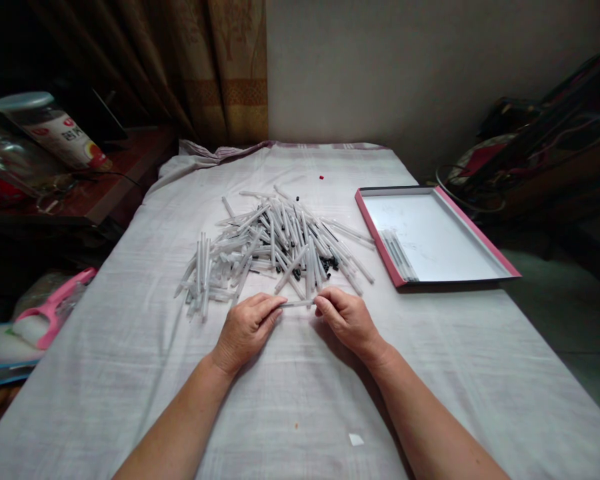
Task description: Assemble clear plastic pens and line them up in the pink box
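Observation:
A translucent pen barrel (298, 304) lies level between my two hands, just above the near edge of a pile. My left hand (250, 327) pinches its left end between thumb and fingers. At the other end, the fingertips of my right hand (347, 320) are closed on it; whether they hold a small part as well is hidden. Beyond my hands spreads a loose pile of clear pen barrels (275, 233), with dark thin pieces among them. Small black plugs (331, 262) lie at the pile's right side.
To the right sits a shallow pink-rimmed box (450, 233), with several pens (399, 255) side by side along its left wall. A tiny red piece (321, 177) lies behind the pile, and a white scrap (356, 439) near me. A plastic jar (55, 130) stands on the left cabinet.

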{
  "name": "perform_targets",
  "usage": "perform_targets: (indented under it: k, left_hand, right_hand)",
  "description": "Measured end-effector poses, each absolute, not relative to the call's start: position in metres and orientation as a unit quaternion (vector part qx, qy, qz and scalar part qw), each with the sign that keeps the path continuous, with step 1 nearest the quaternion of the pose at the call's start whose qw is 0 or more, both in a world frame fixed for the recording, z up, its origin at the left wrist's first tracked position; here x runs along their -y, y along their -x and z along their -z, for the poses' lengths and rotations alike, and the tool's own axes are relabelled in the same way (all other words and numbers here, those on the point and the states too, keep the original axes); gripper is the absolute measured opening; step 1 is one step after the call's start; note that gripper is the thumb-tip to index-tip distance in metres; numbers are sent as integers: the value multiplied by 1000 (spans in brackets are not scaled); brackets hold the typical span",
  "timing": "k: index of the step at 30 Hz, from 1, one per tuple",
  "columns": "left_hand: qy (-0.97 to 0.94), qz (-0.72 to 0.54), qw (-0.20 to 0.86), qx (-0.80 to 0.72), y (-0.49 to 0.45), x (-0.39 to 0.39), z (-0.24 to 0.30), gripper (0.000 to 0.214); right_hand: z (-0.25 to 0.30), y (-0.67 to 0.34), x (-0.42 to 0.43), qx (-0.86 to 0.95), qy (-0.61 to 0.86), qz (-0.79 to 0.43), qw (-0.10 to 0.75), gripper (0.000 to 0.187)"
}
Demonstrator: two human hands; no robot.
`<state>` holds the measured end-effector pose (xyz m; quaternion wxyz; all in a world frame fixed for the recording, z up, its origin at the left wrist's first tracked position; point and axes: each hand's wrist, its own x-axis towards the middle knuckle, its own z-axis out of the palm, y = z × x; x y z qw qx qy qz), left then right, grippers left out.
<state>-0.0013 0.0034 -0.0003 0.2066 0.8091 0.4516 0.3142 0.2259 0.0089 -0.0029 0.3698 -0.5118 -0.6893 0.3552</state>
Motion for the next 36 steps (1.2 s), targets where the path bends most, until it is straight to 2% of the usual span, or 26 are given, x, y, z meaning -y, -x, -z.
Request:
perform_targets:
  k: [2,5,10,16,20,22,30,36]
  left_hand:
    - [-812,-312,207,-449,1,-4,0,24]
    - [-809,-314,206,-451,1,-4,0,24]
    - [-809,-310,208,-453,1,-4,1,23]
    - [-812,-311,204,-450,2,-5,2,23]
    - [-806,-315,207,-455,1,-4,1,24]
    - [-806,-316,205,-456,1,-4,0,24]
    - [-793,-330,197,-473,14,-9,-2,22]
    - [-777,-348,211,-479,14,-9,-2,17]
  right_hand:
    - [4,-227,-9,689,516,-358,362,28]
    - [1,-228,-8,682,512,-374,363,17]
    - [-1,-228,-8,696,491,-365,376,13]
    - [1,-226,-10,702,520,-336,353,31]
    - [-4,-226,-8,713,500,-348,346,17]
    - [-5,-227,-8,720,487,-344,355,16]
    - [0,-240,-15,645,510,-370,431,21]
    - [-4,-240,-15,648,521,-369,415,31]
